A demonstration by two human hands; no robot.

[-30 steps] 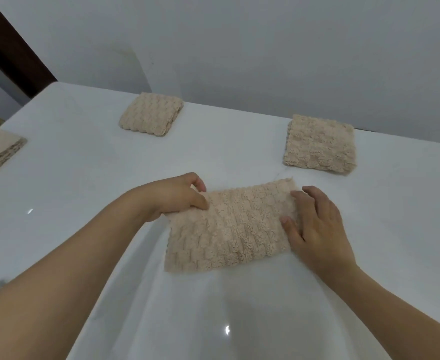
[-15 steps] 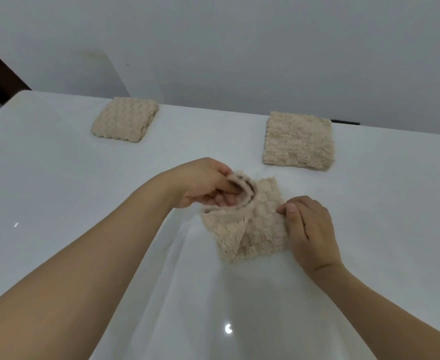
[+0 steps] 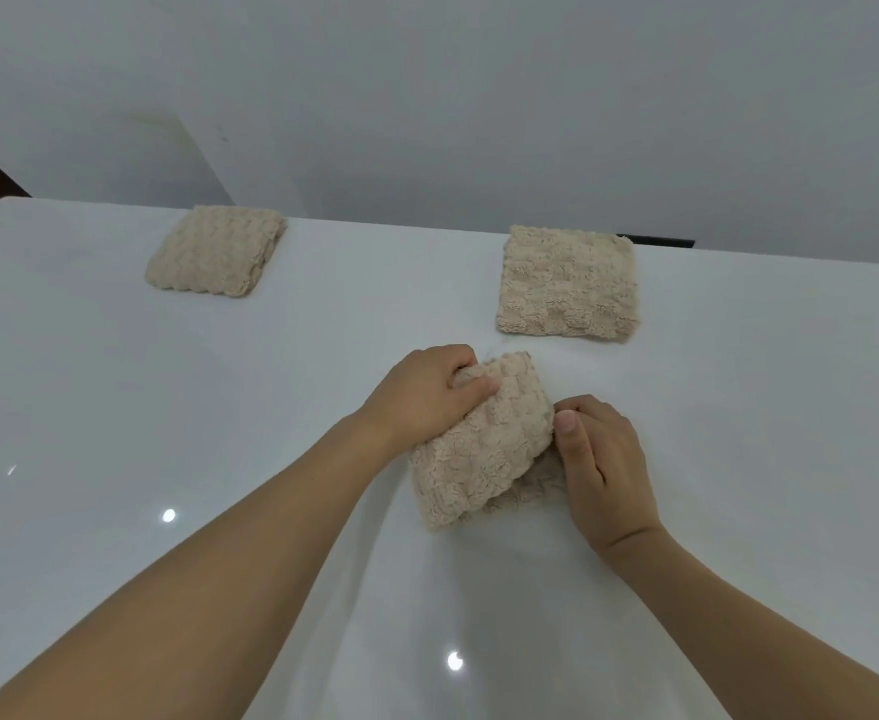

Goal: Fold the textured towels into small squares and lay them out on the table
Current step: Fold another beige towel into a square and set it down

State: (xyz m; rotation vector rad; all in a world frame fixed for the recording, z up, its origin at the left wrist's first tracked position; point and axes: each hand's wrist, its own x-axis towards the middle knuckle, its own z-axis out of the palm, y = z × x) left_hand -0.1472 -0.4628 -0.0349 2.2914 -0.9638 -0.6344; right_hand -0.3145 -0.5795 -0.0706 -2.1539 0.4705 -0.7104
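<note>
2 folded towels, one (image 3: 217, 250) toward the far left corner and one (image 3: 567, 282) at the far edge, lie finished on the surface (image 3: 115, 407). The third towel (image 3: 479, 444) sits mid-surface, its last fold unfinished: the left hand (image 3: 422, 394) pinches the top layer, and the right hand (image 3: 601, 459) pinches its right edge.

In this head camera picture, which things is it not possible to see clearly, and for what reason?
- Left hand fingertips: tucked into the towel being folded, head view.
- That towel's lower layer: covered by the folded-over flap and the right hand.
- Dark object behind the table: mostly hidden by the far edge.
- Both elbows: cut off by the bottom frame edge.
</note>
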